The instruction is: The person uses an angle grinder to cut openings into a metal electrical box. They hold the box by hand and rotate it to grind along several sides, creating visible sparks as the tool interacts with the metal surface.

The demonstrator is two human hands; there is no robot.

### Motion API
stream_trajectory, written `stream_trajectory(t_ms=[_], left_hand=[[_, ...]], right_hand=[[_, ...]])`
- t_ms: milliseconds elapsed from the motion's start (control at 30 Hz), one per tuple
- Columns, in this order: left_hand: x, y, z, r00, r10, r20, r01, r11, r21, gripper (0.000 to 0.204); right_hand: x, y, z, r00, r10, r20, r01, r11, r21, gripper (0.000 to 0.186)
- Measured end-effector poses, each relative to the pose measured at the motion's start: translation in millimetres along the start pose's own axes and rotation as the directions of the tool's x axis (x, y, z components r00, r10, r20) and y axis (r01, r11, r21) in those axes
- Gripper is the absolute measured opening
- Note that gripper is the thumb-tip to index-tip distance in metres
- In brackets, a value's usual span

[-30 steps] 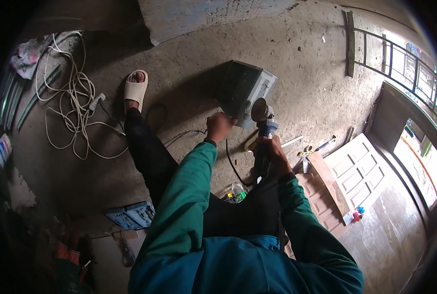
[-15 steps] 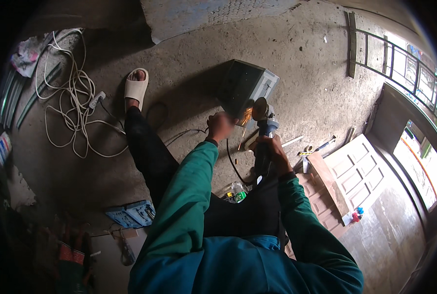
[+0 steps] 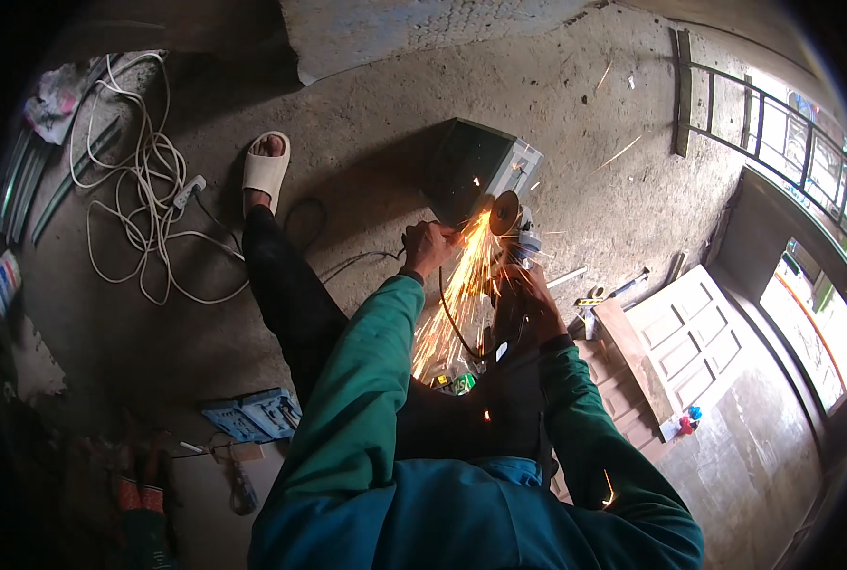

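Note:
My right hand [image 3: 528, 293] is wrapped round the body of an angle grinder [image 3: 522, 244], whose cutting disc [image 3: 506, 213] meets the near right corner of a grey sheet-metal box [image 3: 471, 161]. A dense stream of orange sparks [image 3: 461, 290] sprays from the contact toward my lap, and a few fly off to the right. At the box's near edge, my left hand [image 3: 429, 248] is closed, its fingertips on the metal. A dark cord [image 3: 450, 318] loops below the hands. The box is tilted on the concrete floor.
Tangled white extension cord [image 3: 152, 180] lies left of my sandalled foot [image 3: 266, 171], near metal strips [image 3: 24, 185]. A blue tool case [image 3: 250, 415] is at lower left. Panelled doors [image 3: 685, 332], a hammer [image 3: 630, 282] and a metal frame [image 3: 761, 114] are at right.
The spark stream has grown from a small burst at the disc into a long spray reaching my lap. Both hands and the box stay nearly in place.

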State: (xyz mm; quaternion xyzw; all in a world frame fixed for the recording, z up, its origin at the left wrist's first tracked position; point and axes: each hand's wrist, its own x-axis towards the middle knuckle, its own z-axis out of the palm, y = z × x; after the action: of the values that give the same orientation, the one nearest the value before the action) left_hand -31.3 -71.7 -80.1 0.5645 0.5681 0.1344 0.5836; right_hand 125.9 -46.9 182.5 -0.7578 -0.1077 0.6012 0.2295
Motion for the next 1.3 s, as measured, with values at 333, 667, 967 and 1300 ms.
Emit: stream_trajectory(t_ms=[333,667,967,1300], left_hand=[[-2,31,-1,0.994,0.048,-0.101,-0.047,0.999,0.009,0.026],[-6,16,-3,0.994,0.031,-0.109,-0.034,0.999,-0.02,0.028],[2,48,-30,0.996,-0.026,0.089,0.029,0.999,-0.036,0.017],[50,22,-187,0.982,0.191,0.007,-0.188,0.975,-0.117,0.015]], right_hand=[[12,14,-14,0.997,0.077,-0.017,-0.077,0.997,0.008,0.027],[17,20,-12,0.992,0.124,-0.002,-0.124,0.992,0.028,0.027],[-7,23,-29,0.984,0.171,-0.052,-0.167,0.983,0.073,0.027],[0,28,-33,0.95,0.311,-0.031,-0.3,0.935,0.188,0.026]])
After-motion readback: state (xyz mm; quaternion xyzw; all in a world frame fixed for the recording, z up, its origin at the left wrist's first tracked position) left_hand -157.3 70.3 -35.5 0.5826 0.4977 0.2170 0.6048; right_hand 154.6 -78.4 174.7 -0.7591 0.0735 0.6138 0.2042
